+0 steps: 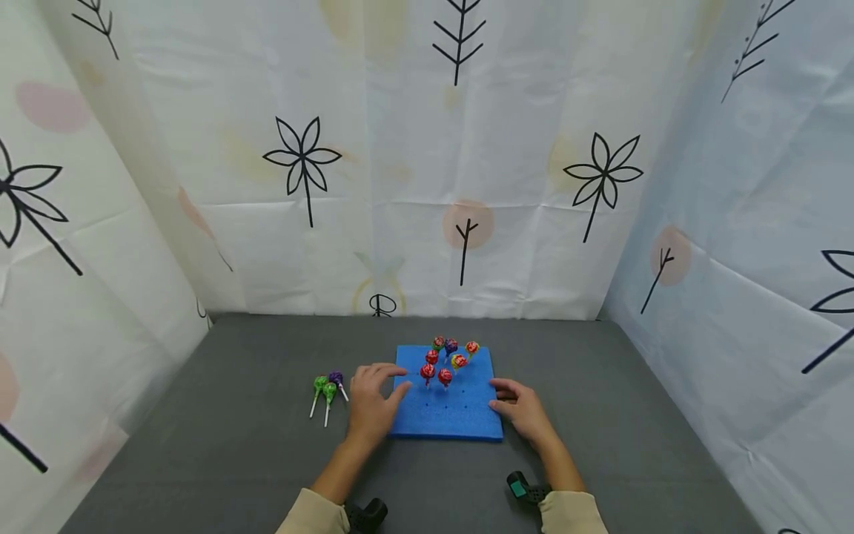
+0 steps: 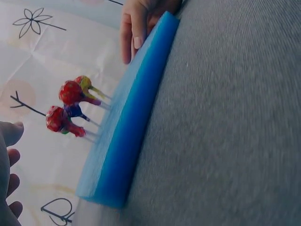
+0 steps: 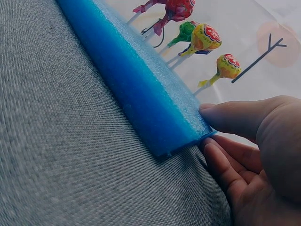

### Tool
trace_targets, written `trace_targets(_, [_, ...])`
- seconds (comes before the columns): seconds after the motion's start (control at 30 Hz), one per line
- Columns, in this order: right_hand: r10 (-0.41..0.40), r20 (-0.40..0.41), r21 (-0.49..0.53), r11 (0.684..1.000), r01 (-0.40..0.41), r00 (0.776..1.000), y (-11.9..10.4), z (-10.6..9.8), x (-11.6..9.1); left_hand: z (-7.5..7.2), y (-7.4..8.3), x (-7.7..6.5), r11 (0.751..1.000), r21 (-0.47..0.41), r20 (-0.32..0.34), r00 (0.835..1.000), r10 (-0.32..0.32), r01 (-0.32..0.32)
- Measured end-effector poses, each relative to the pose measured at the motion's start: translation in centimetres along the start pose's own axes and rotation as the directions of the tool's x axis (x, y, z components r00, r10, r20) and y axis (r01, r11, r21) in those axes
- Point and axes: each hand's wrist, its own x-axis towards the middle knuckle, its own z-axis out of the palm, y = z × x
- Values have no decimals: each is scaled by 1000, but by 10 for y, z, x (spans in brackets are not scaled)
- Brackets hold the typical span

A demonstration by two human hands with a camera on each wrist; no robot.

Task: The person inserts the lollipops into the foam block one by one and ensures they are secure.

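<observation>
Blue foam board: top finely grainy with a faint sparkle, sides smoother; the lollipops standing in it have glossy, crinkled, film-like wrappers, as do the loose lollipops to its left, whose sticks look smooth. The table covering is matt, ribbed woven cloth. From where I stand, the far hanging resembles creased matt fabric, the near sleeves soft matt cloth.
</observation>
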Motion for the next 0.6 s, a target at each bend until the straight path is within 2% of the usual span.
trace_targets(0.2, [6,0,1,1000,-6,1000,0,1,1,-13,-15,5,997,59,19,999,41,-42])
trace_targets(0.43, [20,-3,1,1000,-20,1000,0,2,1,-30,-27,12,984,157,167,984,61,-88])
trace_targets(0.6, [24,-1,-7,1000,-24,1000,-1,0,1,-38,-36,15,974,196,231,971,66,-113])
